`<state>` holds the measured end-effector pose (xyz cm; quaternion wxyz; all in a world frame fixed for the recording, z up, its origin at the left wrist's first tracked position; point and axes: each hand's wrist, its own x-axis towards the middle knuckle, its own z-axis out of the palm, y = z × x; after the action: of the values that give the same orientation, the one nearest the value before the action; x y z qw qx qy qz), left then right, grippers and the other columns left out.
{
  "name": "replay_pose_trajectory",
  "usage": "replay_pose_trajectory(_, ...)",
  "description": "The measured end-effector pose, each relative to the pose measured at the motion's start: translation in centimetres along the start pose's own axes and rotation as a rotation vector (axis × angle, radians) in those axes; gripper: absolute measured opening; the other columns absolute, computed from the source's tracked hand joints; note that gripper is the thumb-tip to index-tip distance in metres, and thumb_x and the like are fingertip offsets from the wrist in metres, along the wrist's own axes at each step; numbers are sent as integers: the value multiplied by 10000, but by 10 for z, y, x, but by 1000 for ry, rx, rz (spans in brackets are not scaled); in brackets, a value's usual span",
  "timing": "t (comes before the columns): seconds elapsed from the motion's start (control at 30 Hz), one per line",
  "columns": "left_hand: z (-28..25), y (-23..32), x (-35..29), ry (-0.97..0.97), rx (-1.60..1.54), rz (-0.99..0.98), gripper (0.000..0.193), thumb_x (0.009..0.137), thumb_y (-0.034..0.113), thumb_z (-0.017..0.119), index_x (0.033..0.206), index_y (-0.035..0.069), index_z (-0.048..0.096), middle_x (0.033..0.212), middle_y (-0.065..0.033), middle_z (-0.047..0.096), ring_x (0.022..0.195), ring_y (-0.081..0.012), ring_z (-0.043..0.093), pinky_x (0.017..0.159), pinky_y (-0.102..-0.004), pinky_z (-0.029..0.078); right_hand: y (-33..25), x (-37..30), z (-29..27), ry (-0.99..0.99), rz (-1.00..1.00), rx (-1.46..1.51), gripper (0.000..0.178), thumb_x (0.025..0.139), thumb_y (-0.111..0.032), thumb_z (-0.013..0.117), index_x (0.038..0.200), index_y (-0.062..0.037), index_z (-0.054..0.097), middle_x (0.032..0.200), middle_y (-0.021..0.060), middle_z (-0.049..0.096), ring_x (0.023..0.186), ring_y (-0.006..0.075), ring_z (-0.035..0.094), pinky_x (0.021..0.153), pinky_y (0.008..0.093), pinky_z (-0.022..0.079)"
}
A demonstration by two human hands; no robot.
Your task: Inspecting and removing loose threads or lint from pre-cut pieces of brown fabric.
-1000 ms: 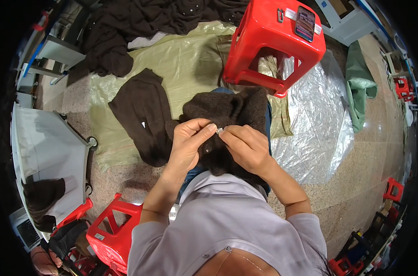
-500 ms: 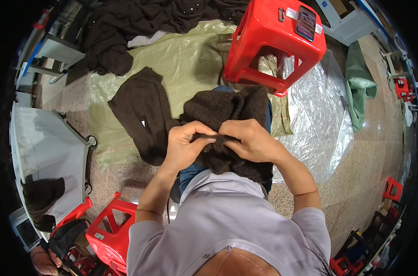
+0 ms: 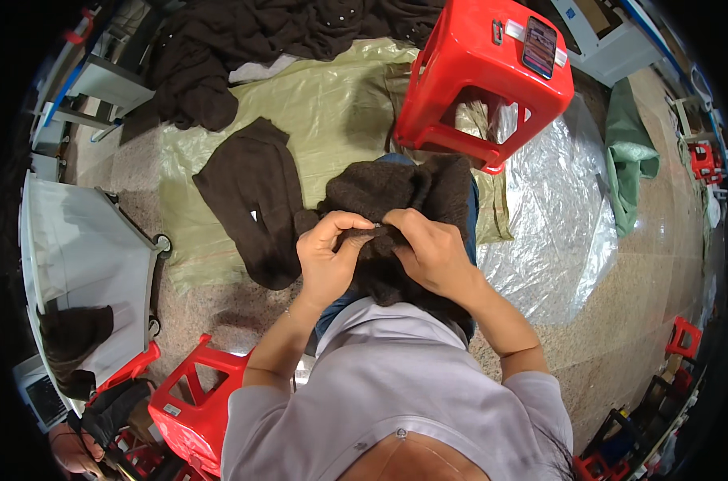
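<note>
A dark brown knitted garment [image 3: 372, 192] lies bunched over my lap. My left hand [image 3: 329, 250] pinches its edge between thumb and forefinger. Close beside it, my right hand [image 3: 434, 247] grips the same fabric, with the fingertips of both hands almost meeting. A tiny pale spot shows at the left fingertips, too small to name. Another brown knitted piece [image 3: 256, 200], with a small white tag, is spread out to the left and touches the garment on my lap.
Ahead to the right stands a red plastic stool [image 3: 492, 56] with a phone [image 3: 539, 48] and a small metal clip-like item [image 3: 498, 32] on it. Yellowish sheeting [image 3: 324, 88] and clear plastic [image 3: 548, 232] cover the floor. A white wheeled cart [image 3: 91, 240] is at left; brown garments [image 3: 260, 32] pile up ahead.
The right hand's fingers have shifted slightly on the fabric, and the edge between the hands is folded differently. The whole view has moved a little. Both hands keep their hold.
</note>
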<state>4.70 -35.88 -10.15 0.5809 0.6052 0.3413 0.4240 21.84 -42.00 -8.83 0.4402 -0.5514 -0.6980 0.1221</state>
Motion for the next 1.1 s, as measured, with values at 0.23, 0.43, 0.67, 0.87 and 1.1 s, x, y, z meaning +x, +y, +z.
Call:
replay_pose_trajectory(0.23,-13,14,13,-267,-42,-49,161,801,-151,667,914,-37,652,918,-72,672,853,-116,639,766,-229,515,-3,7,-18,-247,-99,36,233,715,-15,670,843,-47,478,722,113,519,594,316,590,485,415,448)
replay_pose_trajectory(0.43,-25,19,17,-386,-197,-117,183,785,-172,671,901,-32,657,907,-57,669,854,-102,642,748,-225,537,-4,9,-20,-252,-196,102,275,676,-53,716,798,-57,469,671,92,500,559,293,581,473,394,449)
replay_pose_trajectory(0.67,-15,24,7,-278,-137,-71,196,771,-171,680,869,-19,604,880,-99,648,864,-151,633,789,-259,520,-9,2,-12,-104,-266,42,328,555,-71,760,791,-35,536,661,79,478,495,258,505,450,350,407)
replay_pose_trajectory(0.87,4,21,-32,-65,109,223,143,849,-145,629,935,-38,591,906,-133,656,818,-151,611,755,-255,510,-18,-9,-1,29,-209,-70,325,597,-155,773,752,-59,504,653,73,433,502,233,496,472,344,420)
replay_pose_trajectory(1.1,-1,16,-14,-59,179,257,136,854,-156,612,934,-47,601,902,-133,664,798,-152,612,708,-253,512,-14,-6,4,52,-28,64,271,650,-25,715,882,-19,574,710,106,498,561,284,549,511,362,451)
